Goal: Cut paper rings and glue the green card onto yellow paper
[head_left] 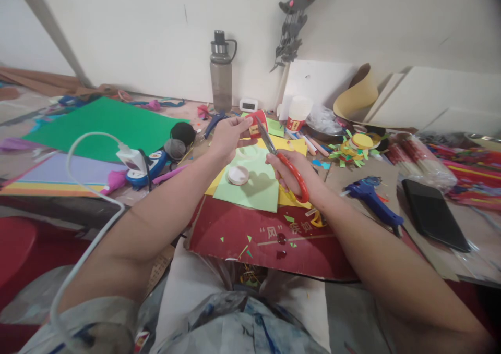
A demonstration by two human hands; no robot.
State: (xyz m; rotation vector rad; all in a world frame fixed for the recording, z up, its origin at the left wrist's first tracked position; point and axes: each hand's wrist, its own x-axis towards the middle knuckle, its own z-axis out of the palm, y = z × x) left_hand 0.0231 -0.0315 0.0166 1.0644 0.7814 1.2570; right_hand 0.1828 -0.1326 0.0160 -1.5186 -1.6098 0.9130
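Observation:
In my left hand (228, 139), between thumb and fingers, is a red piece of a paper cup (257, 124) with a cream patch. My right hand (293, 169) grips a pair of scissors (291, 172) with orange-red handles. Their blades point up and away, against the red piece; whether they are cutting into it I cannot tell. Below my hands lies light green paper (260, 193) over yellow paper (299, 145). On the green sheet sits a white round cup bottom (238, 175), with a second pale ring-like piece (247, 151) behind it.
A dark red board (235, 223) with small green scraps is at the front edge. Blue glue guns (373, 203) and a black phone (434, 213) lie right. White-and-red paper cups (298, 115) and a grey bottle (221, 77) stand behind. A white cable (96, 239) loops past my left arm.

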